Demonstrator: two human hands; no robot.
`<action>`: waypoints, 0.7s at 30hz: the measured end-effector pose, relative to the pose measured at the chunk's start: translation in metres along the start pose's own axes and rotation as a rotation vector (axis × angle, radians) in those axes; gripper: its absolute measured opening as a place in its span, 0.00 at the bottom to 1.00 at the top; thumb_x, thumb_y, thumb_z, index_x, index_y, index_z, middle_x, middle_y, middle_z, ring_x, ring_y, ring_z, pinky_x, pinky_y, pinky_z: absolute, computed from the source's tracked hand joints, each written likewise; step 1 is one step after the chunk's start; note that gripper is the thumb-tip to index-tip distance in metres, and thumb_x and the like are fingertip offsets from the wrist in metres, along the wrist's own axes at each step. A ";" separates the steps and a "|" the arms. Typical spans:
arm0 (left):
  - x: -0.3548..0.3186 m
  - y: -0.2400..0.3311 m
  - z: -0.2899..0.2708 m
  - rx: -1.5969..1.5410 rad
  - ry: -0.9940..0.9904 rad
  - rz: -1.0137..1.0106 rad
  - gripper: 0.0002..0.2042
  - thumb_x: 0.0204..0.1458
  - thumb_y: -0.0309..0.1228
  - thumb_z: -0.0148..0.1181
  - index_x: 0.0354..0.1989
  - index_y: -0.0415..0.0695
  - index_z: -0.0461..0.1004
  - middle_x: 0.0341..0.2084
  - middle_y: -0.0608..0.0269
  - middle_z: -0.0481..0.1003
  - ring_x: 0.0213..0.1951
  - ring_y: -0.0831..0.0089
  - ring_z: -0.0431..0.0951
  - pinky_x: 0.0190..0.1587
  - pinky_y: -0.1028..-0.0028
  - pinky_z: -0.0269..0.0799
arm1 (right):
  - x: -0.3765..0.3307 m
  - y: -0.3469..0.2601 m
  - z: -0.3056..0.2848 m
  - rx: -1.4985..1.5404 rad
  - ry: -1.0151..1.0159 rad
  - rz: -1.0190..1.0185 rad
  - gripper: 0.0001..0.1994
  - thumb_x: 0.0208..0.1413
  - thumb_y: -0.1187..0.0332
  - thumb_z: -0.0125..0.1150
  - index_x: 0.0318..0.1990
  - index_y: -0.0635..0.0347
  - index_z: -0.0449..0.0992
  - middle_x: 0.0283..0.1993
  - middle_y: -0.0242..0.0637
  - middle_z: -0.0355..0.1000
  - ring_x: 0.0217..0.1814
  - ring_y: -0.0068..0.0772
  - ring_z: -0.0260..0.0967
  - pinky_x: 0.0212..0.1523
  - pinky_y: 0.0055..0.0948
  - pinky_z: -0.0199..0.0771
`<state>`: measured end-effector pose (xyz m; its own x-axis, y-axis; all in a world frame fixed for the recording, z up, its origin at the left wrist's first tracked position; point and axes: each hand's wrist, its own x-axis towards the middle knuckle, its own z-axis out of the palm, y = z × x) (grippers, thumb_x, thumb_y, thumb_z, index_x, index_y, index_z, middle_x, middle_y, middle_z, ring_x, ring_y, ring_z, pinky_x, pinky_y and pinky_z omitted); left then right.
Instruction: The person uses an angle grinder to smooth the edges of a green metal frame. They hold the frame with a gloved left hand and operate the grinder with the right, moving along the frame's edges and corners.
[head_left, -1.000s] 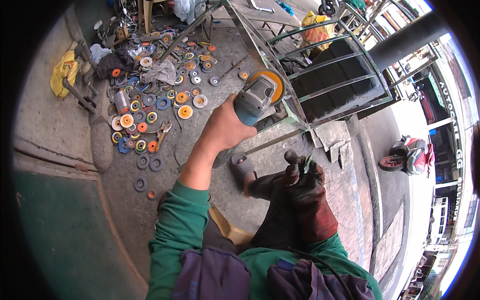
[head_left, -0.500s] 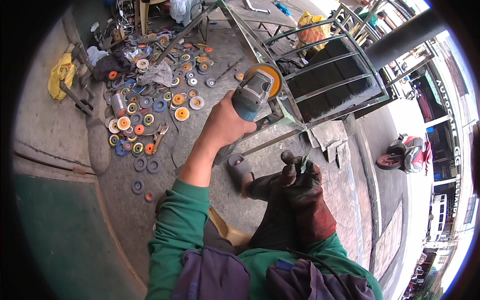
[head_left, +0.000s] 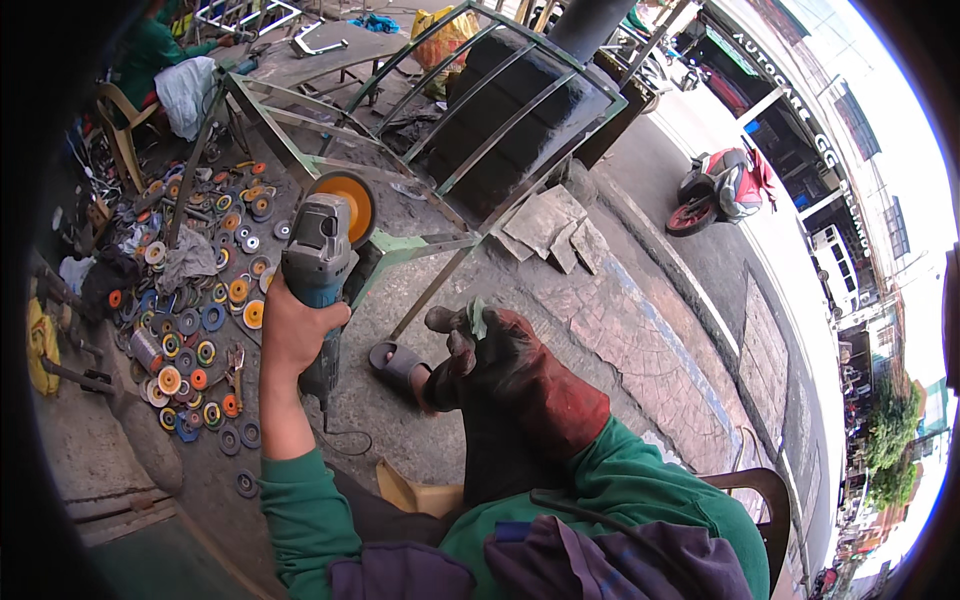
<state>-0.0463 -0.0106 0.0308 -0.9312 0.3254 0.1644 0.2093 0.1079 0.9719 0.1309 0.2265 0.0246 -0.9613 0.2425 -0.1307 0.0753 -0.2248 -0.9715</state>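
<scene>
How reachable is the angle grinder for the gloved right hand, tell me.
Likely yes: the metal frame's bar seems to lie beyond the gap between the gloved right hand and the angle grinder, leaving it free, though the left hand grips the tool.

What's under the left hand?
Angle grinder: grey head and teal section show beyond the left hand, dark rear end nearer the wearer. The stretch inside the grip is covered; any switch there can't be seen.
</scene>
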 end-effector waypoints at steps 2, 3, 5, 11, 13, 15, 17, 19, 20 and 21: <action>-0.005 -0.002 0.001 -0.005 -0.060 0.079 0.26 0.38 0.23 0.71 0.51 0.38 0.76 0.40 0.62 0.81 0.40 0.70 0.79 0.49 0.69 0.75 | 0.003 0.005 -0.001 -0.241 -0.035 -0.171 0.23 0.58 0.74 0.63 0.61 0.73 0.76 0.35 0.31 0.80 0.31 0.20 0.76 0.36 0.21 0.78; -0.006 -0.004 0.000 0.010 -0.068 0.065 0.27 0.38 0.23 0.70 0.53 0.38 0.76 0.42 0.61 0.82 0.41 0.70 0.80 0.51 0.69 0.75 | 0.004 0.008 -0.004 -0.211 -0.049 -0.172 0.22 0.61 0.73 0.61 0.61 0.75 0.75 0.35 0.32 0.81 0.31 0.22 0.77 0.36 0.21 0.79; -0.005 -0.006 -0.005 0.014 0.009 0.014 0.26 0.39 0.23 0.70 0.51 0.39 0.76 0.40 0.62 0.81 0.40 0.70 0.79 0.49 0.69 0.75 | 0.006 0.011 -0.010 0.017 -0.057 -0.039 0.19 0.62 0.70 0.63 0.58 0.72 0.76 0.38 0.32 0.80 0.34 0.22 0.77 0.38 0.22 0.79; 0.000 -0.014 -0.022 0.034 -0.002 -0.110 0.24 0.39 0.23 0.72 0.50 0.39 0.76 0.36 0.67 0.77 0.37 0.74 0.77 0.45 0.70 0.75 | 0.018 0.019 -0.029 0.323 -0.010 0.171 0.15 0.66 0.66 0.64 0.53 0.66 0.79 0.42 0.34 0.78 0.39 0.22 0.76 0.40 0.28 0.78; -0.002 -0.017 -0.022 0.030 -0.046 -0.045 0.24 0.39 0.23 0.72 0.49 0.39 0.76 0.36 0.67 0.77 0.37 0.74 0.77 0.44 0.70 0.75 | 0.023 0.021 -0.031 0.338 -0.150 0.111 0.17 0.67 0.65 0.62 0.56 0.70 0.76 0.42 0.37 0.79 0.41 0.26 0.78 0.39 0.29 0.79; -0.003 -0.019 -0.022 0.025 -0.017 -0.020 0.24 0.40 0.23 0.72 0.49 0.39 0.75 0.36 0.66 0.77 0.37 0.74 0.77 0.43 0.70 0.75 | 0.026 0.021 -0.030 0.344 -0.274 0.089 0.25 0.69 0.63 0.58 0.62 0.78 0.69 0.43 0.46 0.82 0.41 0.37 0.83 0.37 0.34 0.82; -0.004 -0.020 -0.022 0.070 -0.015 -0.066 0.24 0.40 0.23 0.72 0.50 0.39 0.75 0.37 0.67 0.77 0.37 0.73 0.77 0.43 0.69 0.75 | 0.021 0.018 -0.027 0.542 -0.316 0.160 0.30 0.69 0.61 0.56 0.66 0.83 0.65 0.44 0.50 0.83 0.40 0.45 0.85 0.34 0.39 0.84; -0.005 -0.020 -0.022 0.078 0.019 -0.110 0.24 0.38 0.24 0.72 0.49 0.38 0.77 0.36 0.65 0.79 0.36 0.72 0.77 0.46 0.68 0.76 | 0.014 0.012 -0.023 0.781 -0.279 0.257 0.27 0.70 0.63 0.56 0.65 0.81 0.67 0.42 0.46 0.82 0.39 0.41 0.84 0.34 0.40 0.83; -0.004 -0.019 -0.023 0.042 0.062 -0.100 0.24 0.37 0.24 0.72 0.48 0.38 0.78 0.35 0.65 0.79 0.36 0.71 0.77 0.47 0.68 0.76 | 0.012 0.009 -0.020 0.830 -0.248 0.287 0.24 0.70 0.65 0.56 0.65 0.79 0.69 0.41 0.43 0.81 0.38 0.38 0.82 0.35 0.38 0.82; -0.006 -0.019 -0.022 -0.026 0.071 0.012 0.22 0.37 0.23 0.72 0.46 0.38 0.78 0.34 0.65 0.79 0.35 0.72 0.78 0.47 0.68 0.76 | 0.007 0.005 -0.020 0.745 -0.183 0.287 0.19 0.72 0.70 0.55 0.63 0.76 0.72 0.38 0.37 0.79 0.38 0.32 0.80 0.37 0.33 0.80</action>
<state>-0.0516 -0.0353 0.0148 -0.9477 0.2586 0.1872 0.2141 0.0800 0.9735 0.1301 0.2458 0.0153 -0.9642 -0.0638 -0.2575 0.1917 -0.8384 -0.5102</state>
